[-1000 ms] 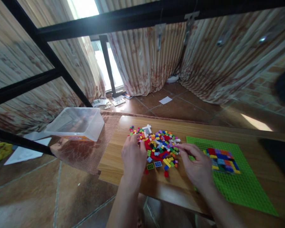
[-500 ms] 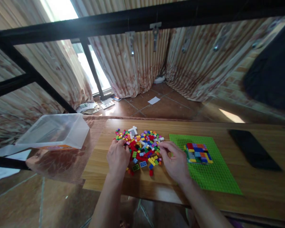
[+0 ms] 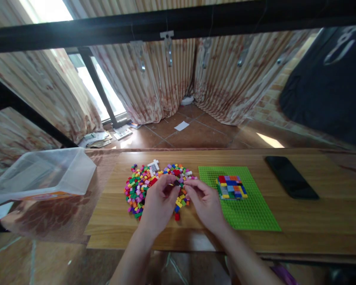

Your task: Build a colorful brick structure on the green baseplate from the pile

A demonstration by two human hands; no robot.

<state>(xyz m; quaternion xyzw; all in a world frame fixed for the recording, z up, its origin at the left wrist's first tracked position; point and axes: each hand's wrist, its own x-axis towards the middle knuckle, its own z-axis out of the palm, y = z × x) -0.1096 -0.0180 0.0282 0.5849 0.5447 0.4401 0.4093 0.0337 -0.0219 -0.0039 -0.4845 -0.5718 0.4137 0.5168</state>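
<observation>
your left hand (image 3: 159, 201) pinches dark brick (image 3: 176, 183), lower middle of frame; your right hand (image 3: 208, 204) has fingertips together, cannot tell if gripping. built: multicolored block (image 3: 231, 188) on green baseplate (image 3: 245, 217), lower right. unbuilt: loose bricks (image 3: 135, 189) heaped on surface (image 3: 109, 231), lower left.

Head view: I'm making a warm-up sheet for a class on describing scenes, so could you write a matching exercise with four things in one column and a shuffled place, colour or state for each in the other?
Column one
1. Baseplate
2. Phone
3. Tub
4. Left hand

Column two
A. See-through, left of the table
B. Holding a small dark brick
C. Green, with a patch of joined bricks on it
D. Black, lying flat at the right

Pairs: 1-C, 2-D, 3-A, 4-B
</observation>
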